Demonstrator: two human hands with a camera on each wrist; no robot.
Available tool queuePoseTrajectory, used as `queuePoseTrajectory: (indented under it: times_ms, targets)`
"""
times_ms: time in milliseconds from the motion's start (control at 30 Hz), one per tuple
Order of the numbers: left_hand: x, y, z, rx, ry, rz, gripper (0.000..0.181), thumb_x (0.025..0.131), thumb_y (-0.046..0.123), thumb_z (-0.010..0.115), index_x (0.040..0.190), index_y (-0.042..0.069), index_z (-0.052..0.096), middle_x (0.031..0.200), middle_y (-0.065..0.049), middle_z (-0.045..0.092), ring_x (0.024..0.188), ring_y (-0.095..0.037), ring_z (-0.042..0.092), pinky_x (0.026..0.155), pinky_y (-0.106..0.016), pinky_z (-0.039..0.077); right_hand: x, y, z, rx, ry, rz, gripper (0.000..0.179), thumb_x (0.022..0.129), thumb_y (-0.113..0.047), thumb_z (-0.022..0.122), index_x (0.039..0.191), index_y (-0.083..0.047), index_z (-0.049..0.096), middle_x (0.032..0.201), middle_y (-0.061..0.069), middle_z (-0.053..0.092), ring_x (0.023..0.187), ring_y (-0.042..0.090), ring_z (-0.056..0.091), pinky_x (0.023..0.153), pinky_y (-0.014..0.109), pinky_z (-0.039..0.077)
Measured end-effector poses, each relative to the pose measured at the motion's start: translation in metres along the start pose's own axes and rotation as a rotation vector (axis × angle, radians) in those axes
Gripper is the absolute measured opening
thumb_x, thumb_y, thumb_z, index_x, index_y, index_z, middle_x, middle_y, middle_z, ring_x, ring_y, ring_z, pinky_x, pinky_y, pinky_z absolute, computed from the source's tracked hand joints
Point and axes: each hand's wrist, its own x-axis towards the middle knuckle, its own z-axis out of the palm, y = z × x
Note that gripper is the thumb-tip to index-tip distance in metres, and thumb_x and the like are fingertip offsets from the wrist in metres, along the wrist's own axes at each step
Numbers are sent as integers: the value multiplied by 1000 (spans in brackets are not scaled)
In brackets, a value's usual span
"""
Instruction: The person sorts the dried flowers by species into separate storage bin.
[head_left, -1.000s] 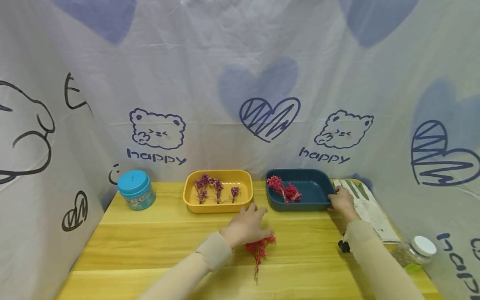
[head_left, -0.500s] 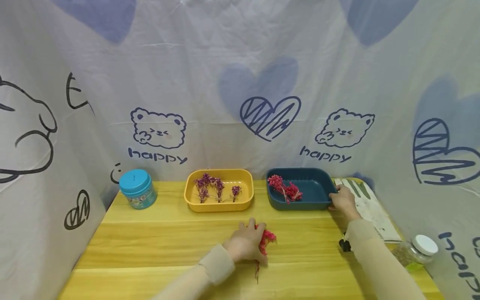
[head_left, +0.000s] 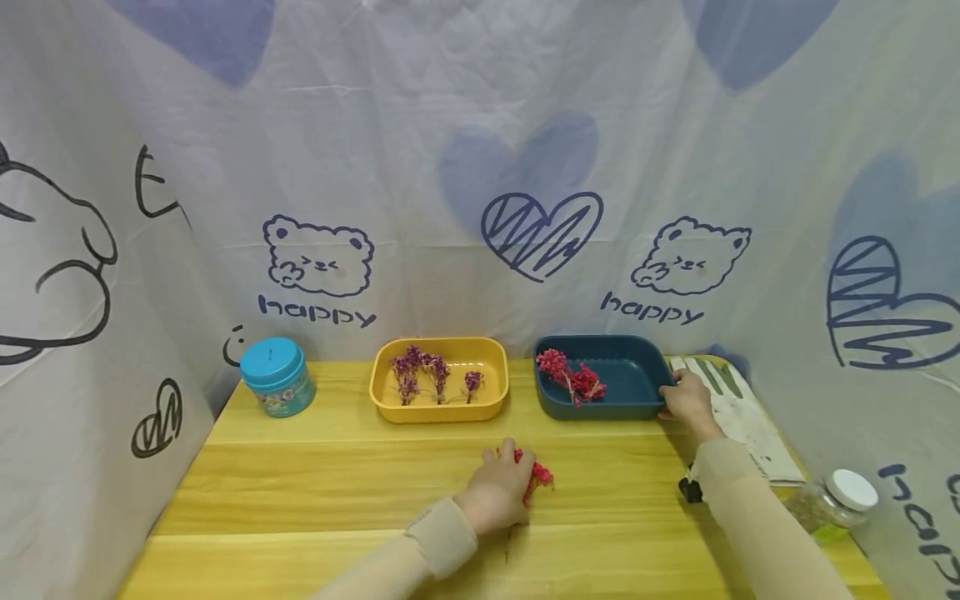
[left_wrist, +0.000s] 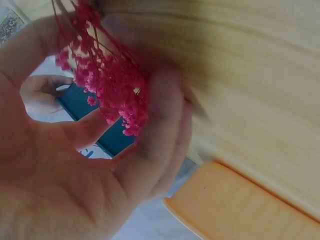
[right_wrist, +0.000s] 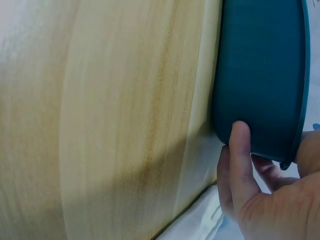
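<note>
Near the middle of the table, my left hand (head_left: 500, 490) grips a bunch of red dried flowers (head_left: 542, 476), its fingers curled round the blossoms. In the left wrist view the flowers (left_wrist: 112, 82) lie between thumb and fingers, close to the wood. My right hand (head_left: 687, 402) holds the right front corner of a dark blue tray (head_left: 633, 379); the right wrist view has a finger against the tray's wall (right_wrist: 260, 75) and the thumb up at its rim. Inside that tray lie red dried flowers (head_left: 587, 384). A yellow tray (head_left: 486, 408) to its left holds purple dried flowers (head_left: 408, 367).
A turquoise lidded jar (head_left: 277, 379) stands at the back left. On the right are a white patterned cloth (head_left: 750, 429), a small black object (head_left: 690, 490) and a clear jar with a white lid (head_left: 828, 504). A printed curtain (head_left: 420, 167) surrounds the table (head_left: 300, 500).
My left hand has come down over the red flowers on the table, and its fingers have closed round them. My right hand keeps its hold on the blue tray.
</note>
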Motion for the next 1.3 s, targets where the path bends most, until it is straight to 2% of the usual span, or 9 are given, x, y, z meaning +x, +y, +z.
queuePoseTrajectory:
  times_ms: [200, 433, 633, 733, 833, 1000, 1067, 1200, 1300]
  targets:
    - [1, -1, -3, -71, 18, 8, 50, 75, 7, 86, 115, 11, 56, 116, -10, 46, 91, -28, 51, 60, -32, 47, 0, 0, 0, 10, -1, 13, 39, 100, -2, 50, 136, 15, 47, 136, 49, 47, 60, 18, 72, 58, 35, 67]
    - [8, -6, -9, -298, -15, 16, 43, 78, 3, 82, 114, 7, 57, 116, -9, 43, 87, -22, 47, 67, -29, 47, 0, -1, 0, 17, -1, 11, 39, 100, -1, 50, 135, 15, 47, 137, 49, 46, 59, 16, 71, 59, 36, 67]
    - [14, -6, -19, -506, -38, 28, 54, 81, 0, 82, 129, 6, 58, 120, -10, 46, 94, -19, 54, 80, -30, 54, 0, -1, 0, 13, 1, 0, 39, 99, -1, 50, 135, 15, 47, 135, 49, 48, 58, 15, 70, 58, 35, 67]
    - [18, -5, -26, -571, -38, 30, 64, 80, 0, 82, 137, 9, 56, 125, -12, 48, 101, -20, 57, 87, -34, 56, 0, -1, -1, 7, 0, -3, 39, 99, -1, 50, 134, 15, 48, 135, 49, 48, 58, 15, 70, 57, 34, 66]
    - [24, -2, -35, -603, -18, 40, 68, 80, 1, 83, 141, 11, 56, 129, -13, 50, 109, -22, 57, 97, -40, 56, 0, -1, -1, 4, -2, 2, 39, 99, -1, 49, 134, 15, 48, 136, 48, 48, 58, 15, 69, 58, 33, 66]
    - [35, 8, -50, -595, 12, 54, 62, 88, 8, 81, 144, 14, 56, 141, -15, 50, 123, -25, 57, 108, -47, 54, -1, -1, -1, 1, 5, 6, 38, 98, -2, 49, 133, 15, 48, 136, 48, 48, 58, 16, 69, 58, 34, 66]
    - [40, 13, -55, -595, 13, 58, 61, 90, 10, 81, 145, 15, 56, 143, -15, 50, 122, -25, 57, 105, -46, 54, -1, -1, -1, -3, 5, 3, 39, 99, -2, 49, 133, 14, 48, 136, 48, 48, 57, 16, 70, 57, 34, 66]
    - [51, 23, -65, -610, 12, 65, 61, 91, 11, 78, 147, 16, 54, 140, -15, 49, 109, -23, 55, 90, -40, 51, -1, 0, -1, 3, -1, -6, 37, 99, -2, 49, 131, 15, 48, 134, 49, 48, 53, 15, 70, 55, 33, 66]
    - [62, 32, -72, -600, 30, 70, 61, 90, 12, 78, 146, 18, 55, 140, -14, 48, 107, -22, 54, 87, -38, 51, -1, 0, -1, 16, -1, -7, 34, 99, -1, 49, 128, 15, 50, 133, 50, 49, 50, 14, 69, 54, 32, 65]
